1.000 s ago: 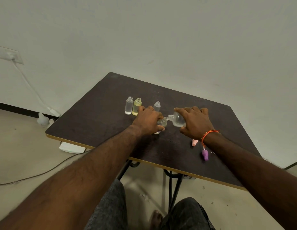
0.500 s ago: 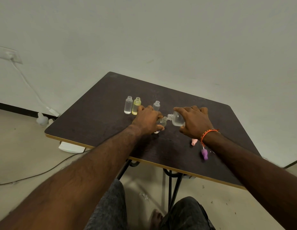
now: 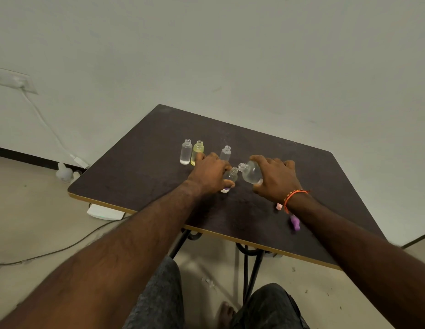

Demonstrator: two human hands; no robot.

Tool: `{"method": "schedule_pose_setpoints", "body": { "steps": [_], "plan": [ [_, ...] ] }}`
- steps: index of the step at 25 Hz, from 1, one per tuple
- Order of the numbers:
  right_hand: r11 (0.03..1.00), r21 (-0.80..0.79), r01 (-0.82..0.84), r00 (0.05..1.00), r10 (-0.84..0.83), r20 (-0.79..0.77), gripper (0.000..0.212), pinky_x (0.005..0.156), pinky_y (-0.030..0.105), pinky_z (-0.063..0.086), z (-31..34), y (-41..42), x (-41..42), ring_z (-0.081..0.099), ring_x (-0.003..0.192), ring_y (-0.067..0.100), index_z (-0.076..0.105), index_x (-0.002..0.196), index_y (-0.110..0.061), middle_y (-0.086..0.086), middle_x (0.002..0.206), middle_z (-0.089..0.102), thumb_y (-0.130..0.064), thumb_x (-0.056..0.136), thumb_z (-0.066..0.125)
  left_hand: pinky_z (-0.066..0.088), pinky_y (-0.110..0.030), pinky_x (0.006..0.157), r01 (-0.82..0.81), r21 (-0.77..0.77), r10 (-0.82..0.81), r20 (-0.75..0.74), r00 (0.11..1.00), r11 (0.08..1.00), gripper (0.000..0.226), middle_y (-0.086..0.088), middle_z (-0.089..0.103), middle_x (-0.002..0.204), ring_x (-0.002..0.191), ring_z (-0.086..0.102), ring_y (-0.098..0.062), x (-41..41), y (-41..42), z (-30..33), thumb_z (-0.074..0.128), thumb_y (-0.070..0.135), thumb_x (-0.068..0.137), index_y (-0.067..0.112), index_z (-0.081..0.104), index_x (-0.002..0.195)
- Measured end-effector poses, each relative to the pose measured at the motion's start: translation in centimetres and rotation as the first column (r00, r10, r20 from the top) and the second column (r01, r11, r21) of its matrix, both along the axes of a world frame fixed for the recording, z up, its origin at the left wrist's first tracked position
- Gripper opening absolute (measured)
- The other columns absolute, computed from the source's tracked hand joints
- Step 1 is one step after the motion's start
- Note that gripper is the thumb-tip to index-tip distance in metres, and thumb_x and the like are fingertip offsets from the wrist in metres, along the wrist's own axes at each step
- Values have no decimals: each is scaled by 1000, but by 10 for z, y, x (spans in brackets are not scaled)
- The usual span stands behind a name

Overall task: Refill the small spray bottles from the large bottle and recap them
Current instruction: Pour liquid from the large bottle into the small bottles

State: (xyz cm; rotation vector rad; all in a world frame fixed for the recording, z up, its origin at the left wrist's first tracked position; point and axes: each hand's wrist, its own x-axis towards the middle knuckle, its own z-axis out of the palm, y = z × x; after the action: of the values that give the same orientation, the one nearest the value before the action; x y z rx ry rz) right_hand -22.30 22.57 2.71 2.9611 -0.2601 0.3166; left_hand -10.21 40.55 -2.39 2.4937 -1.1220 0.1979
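My left hand [image 3: 210, 173] grips a small clear spray bottle [image 3: 230, 178] that stands uncapped on the dark table [image 3: 145, 172], leaning slightly right. My right hand [image 3: 275, 178] grips the large clear bottle [image 3: 250, 172], tipped to the left with its open neck right at the small bottle's mouth. Three more uncapped small bottles stand behind: a clear one [image 3: 186, 151], a yellow one [image 3: 197, 151] and another clear one [image 3: 225, 153]. A pink spray cap [image 3: 279, 206] and a purple spray cap [image 3: 295, 223] lie by my right wrist.
The table's front edge runs just below my forearms; its back corner nears the wall. On the floor to the left lie a white box [image 3: 104, 212], a cable [image 3: 52, 251] and a white bottle [image 3: 63, 172].
Almost nothing differs: both hands keep their grips, and the large bottle stays tipped at the small bottle's mouth. Only the view has shifted slightly.
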Motion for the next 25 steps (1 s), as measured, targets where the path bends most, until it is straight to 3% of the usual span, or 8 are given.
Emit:
{"method": "schedule_pose_setpoints", "body": {
  "steps": [4,11,20,25],
  "plan": [
    [947,311,76,993,-102,68,74,80,43,54,3,3,-2,64,94,28,36,129,-30,1,113,64,-43,68,75,25,-45,108,-16,-22,16,0,1000,1000,52,1,66,118,122,53,-19,0,3,-1,74,62,85,28,68,125],
    [771,631,86,948,-257,186,77,86,41,55,-9,3,-14,63,94,23,38,130,-24,2,117,62,-36,69,83,30,-46,108,-82,-51,78,-63,995,995,53,-1,66,124,125,54,-20,-9,1,-9,70,60,89,28,61,130],
    [658,753,6,923,-293,248,83,94,34,52,-28,-9,-27,60,112,23,34,141,-22,7,136,57,-30,75,83,34,-45,104,-170,-104,163,-72,984,980,53,2,68,119,124,51,-21,-21,-28,-13,69,61,90,31,63,133],
    [660,749,-54,922,-254,291,84,92,23,45,-37,-13,-32,52,108,9,33,143,-22,2,137,55,-28,76,84,35,-43,94,-230,-49,230,1,973,972,41,3,71,113,118,50,-23,-21,-49,-5,68,58,91,32,69,122]
  ]
}}
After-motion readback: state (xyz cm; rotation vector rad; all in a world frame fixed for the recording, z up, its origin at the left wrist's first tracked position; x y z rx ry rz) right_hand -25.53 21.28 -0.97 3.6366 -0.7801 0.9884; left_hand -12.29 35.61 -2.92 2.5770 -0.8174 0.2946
